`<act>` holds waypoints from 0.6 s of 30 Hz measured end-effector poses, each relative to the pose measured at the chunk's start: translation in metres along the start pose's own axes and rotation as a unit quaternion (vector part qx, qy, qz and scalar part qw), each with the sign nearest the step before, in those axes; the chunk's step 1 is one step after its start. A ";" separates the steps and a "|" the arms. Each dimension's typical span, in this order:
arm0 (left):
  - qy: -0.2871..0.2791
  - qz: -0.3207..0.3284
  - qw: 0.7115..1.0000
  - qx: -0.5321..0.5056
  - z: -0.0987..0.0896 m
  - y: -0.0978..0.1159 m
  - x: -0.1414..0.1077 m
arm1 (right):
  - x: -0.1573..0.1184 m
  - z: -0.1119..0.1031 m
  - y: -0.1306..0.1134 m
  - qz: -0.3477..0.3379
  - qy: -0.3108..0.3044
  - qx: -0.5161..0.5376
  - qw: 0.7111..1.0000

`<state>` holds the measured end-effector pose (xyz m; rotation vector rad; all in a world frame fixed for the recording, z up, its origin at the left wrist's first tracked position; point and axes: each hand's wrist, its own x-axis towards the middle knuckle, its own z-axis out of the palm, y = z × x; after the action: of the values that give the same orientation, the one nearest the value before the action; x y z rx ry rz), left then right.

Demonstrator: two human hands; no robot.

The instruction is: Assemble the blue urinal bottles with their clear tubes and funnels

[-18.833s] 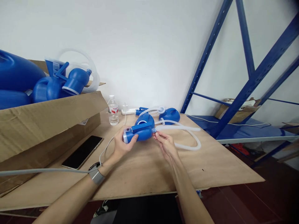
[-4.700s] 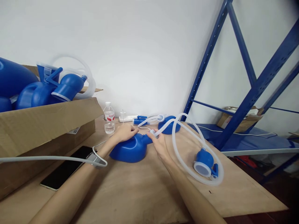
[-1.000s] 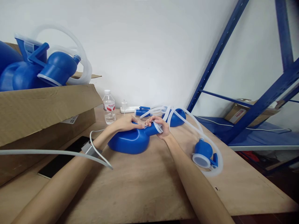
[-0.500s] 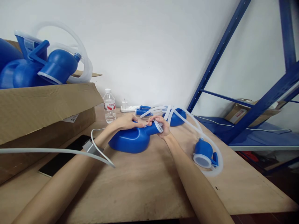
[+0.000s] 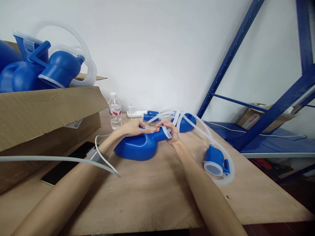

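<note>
A blue plastic urinal bottle (image 5: 136,149) lies on its side on the wooden table, its neck pointing right. My left hand (image 5: 134,127) rests over the top of its body, fingers bent and thumb reaching toward the neck. Around the neck and the white lid (image 5: 167,131) at the mouth, my right hand (image 5: 173,131) is closed. The fingertips of both hands nearly meet above the neck; any small part between them is too hidden to tell. A grey band (image 5: 95,154) with a white cable sits on my left wrist.
On the left stands a cardboard box (image 5: 54,105) with blue bottles and clear tubing. Beside it are a phone (image 5: 61,167) and water bottle (image 5: 115,111). A power strip (image 5: 137,113), clear tube (image 5: 206,129) and blue funnel-like cup (image 5: 214,155) lie beyond and rightward; blue shelving (image 5: 228,55) borders the table.
Almost nothing differs. Both hands keep their places on the urinal bottle, and the view has shifted very slightly.
</note>
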<state>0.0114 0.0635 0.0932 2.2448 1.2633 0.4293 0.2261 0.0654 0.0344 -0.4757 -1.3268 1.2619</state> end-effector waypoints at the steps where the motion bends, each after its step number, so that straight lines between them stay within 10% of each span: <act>1: 0.003 -0.003 1.000 0.003 0.000 0.001 0.000 | 0.000 0.000 0.000 0.000 0.002 -0.002 1.000; 18: -0.003 -0.037 0.999 -0.019 0.001 0.004 0.001 | 0.001 -0.003 -0.001 0.005 -0.009 -0.029 1.000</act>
<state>0.0153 0.0629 0.0948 2.1594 1.3199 0.4149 0.2287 0.0665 0.0350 -0.5132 -1.3801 1.2406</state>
